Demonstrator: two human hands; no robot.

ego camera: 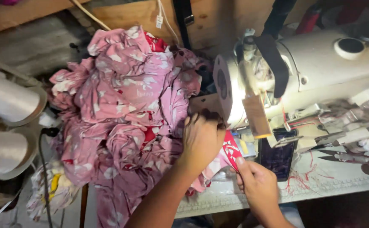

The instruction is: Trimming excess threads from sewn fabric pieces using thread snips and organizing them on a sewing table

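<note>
Near the frame's centre, the left hand (201,141) is pressing flat on the pink fabric (125,114), while the right hand (256,183) is pinching its red edge (231,152) in a narrow grip beside the sewing machine (311,71).

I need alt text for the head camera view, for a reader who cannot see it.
At a cream sewing machine, a person's left hand presses on pink floral fabric near the needle, while the right hand pinches a red printed fabric piece. The pink fabric is piled at left, beside two white thread cones.
</note>
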